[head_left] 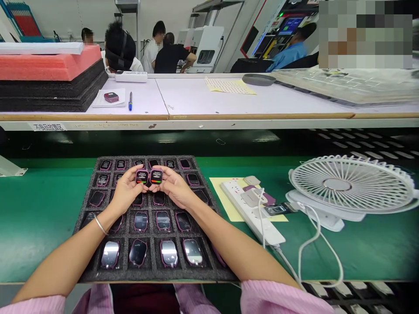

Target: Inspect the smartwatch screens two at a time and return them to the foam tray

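My left hand (127,188): pinching one watch (142,176). My right hand (176,187): pinching second watch (156,176), alongside. Foam tray (147,275) beneath both.

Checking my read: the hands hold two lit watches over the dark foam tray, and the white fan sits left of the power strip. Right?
Not quite: the white fan sits right of the power strip, as the head view shows. The left hand and right hand do hold two lit watches over the dark foam tray.
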`<state>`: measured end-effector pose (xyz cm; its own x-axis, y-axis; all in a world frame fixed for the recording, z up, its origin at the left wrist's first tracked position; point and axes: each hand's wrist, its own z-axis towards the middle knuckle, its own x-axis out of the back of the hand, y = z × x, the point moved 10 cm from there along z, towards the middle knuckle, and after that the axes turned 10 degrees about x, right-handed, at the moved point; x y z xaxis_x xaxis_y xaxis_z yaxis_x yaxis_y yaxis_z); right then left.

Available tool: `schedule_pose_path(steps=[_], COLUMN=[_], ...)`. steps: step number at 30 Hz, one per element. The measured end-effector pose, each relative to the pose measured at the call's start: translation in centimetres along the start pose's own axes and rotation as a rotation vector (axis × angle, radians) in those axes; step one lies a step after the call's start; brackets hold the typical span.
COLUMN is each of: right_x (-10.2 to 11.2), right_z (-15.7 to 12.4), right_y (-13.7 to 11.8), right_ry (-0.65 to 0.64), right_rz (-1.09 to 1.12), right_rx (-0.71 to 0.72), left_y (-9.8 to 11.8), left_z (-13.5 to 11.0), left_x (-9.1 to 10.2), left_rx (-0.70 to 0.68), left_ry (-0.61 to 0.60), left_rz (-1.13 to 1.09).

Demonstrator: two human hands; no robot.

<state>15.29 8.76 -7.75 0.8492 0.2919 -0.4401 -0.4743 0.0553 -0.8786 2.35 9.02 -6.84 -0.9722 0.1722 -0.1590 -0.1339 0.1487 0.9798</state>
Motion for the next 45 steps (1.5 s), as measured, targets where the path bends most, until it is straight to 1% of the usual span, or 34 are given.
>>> schedule_pose_path(steps=[5,13,23,28,34,45], right_x=[0.0,0.0,0.1,0.5,0.9,0.9], right_z=[0.0,0.0,0.0,0.1,0.1,0.1], right_y=[-0.2,0.1,0.1,-0.2,-0.2,0.0], right_ry=[-0.004,-0.007,0.007,0.023,0.050,0.057], right_rz=[0.013,0.004,-0.012,-0.005,-0.074,-0.083], right_rx=[0.007,0.011,0.001,0.016,0.010,0.011], left_y=[0.0,0.4,0.1,0.1,-0.2,-0.4], left_z=[0.0,-0.2,-0.1,-0.4,-0.7,-0.6], left_x=[-0.1,-0.1,0.0,-0.5,-0.6,-0.5], left_rx=[-0.010,-0.027,-0.028,0.011,0.094,0.104], left_ry=[-0.013,0.003,0.002,-0.051,-0.032,-0.026], left_rz=[-0.011,0.017,0.017,0.001,-0.014,-0.057])
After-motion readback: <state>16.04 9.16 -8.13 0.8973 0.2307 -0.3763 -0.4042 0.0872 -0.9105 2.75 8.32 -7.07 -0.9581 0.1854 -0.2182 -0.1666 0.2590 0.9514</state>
